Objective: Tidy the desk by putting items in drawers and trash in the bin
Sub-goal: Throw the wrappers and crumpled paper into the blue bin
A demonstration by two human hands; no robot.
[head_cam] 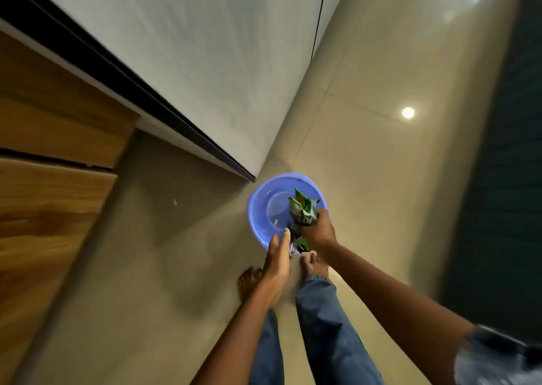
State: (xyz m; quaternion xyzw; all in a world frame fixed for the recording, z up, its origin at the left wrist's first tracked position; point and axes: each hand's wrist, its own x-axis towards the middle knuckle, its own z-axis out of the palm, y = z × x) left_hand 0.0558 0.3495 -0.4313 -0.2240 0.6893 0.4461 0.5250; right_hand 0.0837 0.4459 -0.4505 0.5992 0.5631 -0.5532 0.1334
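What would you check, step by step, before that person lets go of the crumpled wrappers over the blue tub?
1. Right hand grips the wrappers: ok.
2. Wrappers are above the blue tub, inside its rim: ok.
3. Left hand clear of the drop: not ok, its fingertips touch the bundle's lower end.
4. Tub has room: ok, only a small scrap shows inside.
5. Bare feet clear of the tub: cannot tell, one is right at its rim.

Wrapper (303, 213) in right hand (318, 232) over bin (264, 205)

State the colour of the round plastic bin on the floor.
Light blue-violet round plastic bin, clearest in the head view.
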